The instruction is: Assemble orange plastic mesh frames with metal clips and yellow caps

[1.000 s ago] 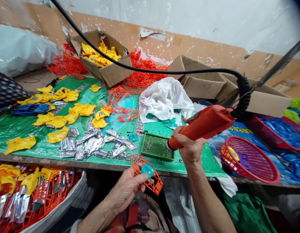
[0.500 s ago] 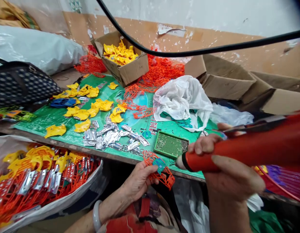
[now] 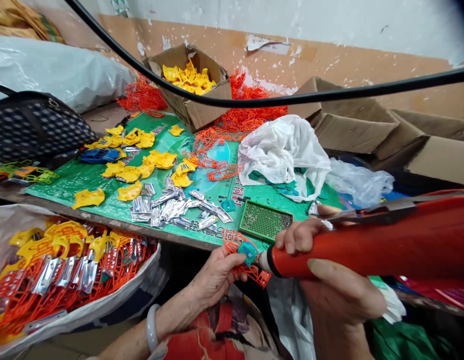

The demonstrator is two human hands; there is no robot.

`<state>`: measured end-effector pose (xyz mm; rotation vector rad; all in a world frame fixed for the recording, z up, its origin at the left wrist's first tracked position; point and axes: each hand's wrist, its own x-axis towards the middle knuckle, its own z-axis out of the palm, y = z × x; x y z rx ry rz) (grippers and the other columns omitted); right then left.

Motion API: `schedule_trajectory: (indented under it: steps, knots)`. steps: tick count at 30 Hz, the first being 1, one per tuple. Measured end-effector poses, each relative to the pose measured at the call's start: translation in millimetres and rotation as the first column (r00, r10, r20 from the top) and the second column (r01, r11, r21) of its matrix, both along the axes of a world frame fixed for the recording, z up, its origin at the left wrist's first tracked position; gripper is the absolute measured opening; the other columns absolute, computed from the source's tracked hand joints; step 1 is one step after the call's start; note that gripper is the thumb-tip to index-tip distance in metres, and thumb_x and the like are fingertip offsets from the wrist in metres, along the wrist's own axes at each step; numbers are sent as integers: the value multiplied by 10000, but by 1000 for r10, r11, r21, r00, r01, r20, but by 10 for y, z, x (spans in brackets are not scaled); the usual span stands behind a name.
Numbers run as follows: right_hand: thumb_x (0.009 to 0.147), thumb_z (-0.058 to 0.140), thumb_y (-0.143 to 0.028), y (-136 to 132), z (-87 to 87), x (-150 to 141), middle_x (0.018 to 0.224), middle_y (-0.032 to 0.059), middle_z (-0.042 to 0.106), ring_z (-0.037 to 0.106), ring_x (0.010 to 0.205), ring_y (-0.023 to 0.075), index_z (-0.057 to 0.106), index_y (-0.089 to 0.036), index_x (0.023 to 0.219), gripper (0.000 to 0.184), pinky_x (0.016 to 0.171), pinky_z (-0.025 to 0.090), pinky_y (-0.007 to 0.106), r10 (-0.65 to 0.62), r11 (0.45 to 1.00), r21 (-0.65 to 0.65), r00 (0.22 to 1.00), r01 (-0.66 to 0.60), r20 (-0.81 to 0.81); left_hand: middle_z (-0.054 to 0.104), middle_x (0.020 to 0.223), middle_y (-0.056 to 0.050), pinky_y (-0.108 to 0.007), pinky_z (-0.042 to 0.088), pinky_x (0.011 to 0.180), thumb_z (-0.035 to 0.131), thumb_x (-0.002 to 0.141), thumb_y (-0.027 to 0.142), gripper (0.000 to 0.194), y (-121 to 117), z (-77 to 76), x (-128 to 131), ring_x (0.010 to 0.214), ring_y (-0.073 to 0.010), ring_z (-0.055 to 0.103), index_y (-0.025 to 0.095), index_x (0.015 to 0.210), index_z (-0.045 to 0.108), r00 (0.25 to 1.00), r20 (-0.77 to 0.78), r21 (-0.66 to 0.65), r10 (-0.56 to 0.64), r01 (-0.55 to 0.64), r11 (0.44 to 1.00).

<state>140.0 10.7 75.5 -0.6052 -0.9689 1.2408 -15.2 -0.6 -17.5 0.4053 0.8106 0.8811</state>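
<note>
Low at the centre, my left hand point(image 3: 219, 272) pinches an orange plastic lattice frame point(image 3: 259, 276) with a small teal plastic piece point(image 3: 248, 251) lying on it. My right hand point(image 3: 329, 280) is wrapped round a thick red power screwdriver point(image 3: 352, 247), held level. Its pale nose meets the frame beside the teal piece; whether a screw sits there I cannot make out. Just behind is a green perforated screw tray point(image 3: 267, 220) with small screws at its right side. Silver parts point(image 3: 172, 207) lie heaped on the green mat, with yellow plastic parts point(image 3: 160, 159) beyond them.
A black cable point(image 3: 239, 103) hangs across the view. Behind stand a cardboard box point(image 3: 205, 112) of yellow parts and open boxes point(image 3: 355, 132). A white plastic bag point(image 3: 280, 150) lies on the mat. At lower left, a sack point(image 3: 142, 285) holds orange, silver and yellow pieces.
My right hand has brought the power screwdriver left and slightly down, from beside the tray onto the orange frame. My left hand keeps its hold almost unmoved. The cable hangs lower.
</note>
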Motion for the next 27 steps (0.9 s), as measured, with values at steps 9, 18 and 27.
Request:
schedule_trajectory:
  steps: [9, 18, 27]
  knots:
    - [752, 716, -288, -37, -102, 76, 754, -35, 579, 572, 720, 162, 576, -289, 1112, 386, 761, 469, 379, 18, 1000, -4, 992, -18, 122, 666, 841, -31, -182, 461, 515, 765, 735, 254, 237, -19, -14, -1, 652, -92, 569, 136, 937, 724, 1000, 19, -2, -6, 6, 1000]
    - [773, 709, -219, -54, -159, 33, 776, -43, 611, 592, 727, 142, 576, -293, 1155, 411, 760, 479, 341, 21, 1000, 9, 995, -22, 94, 652, 819, -31, -165, 438, 506, 821, 691, 302, 342, -39, 1, 13, 636, -82, 550, 123, 967, 726, 1000, 2, 18, 25, -25, 1000]
    - [777, 696, -185, -48, -176, -44, 756, -48, 611, 588, 694, 129, 584, -306, 1117, 378, 729, 482, 319, 19, 996, 86, 987, -33, 162, 665, 793, -13, -157, 424, 495, 826, 686, 279, 293, -38, -2, 17, 609, -69, 566, 129, 910, 710, 999, 4, -34, 41, -41, 999]
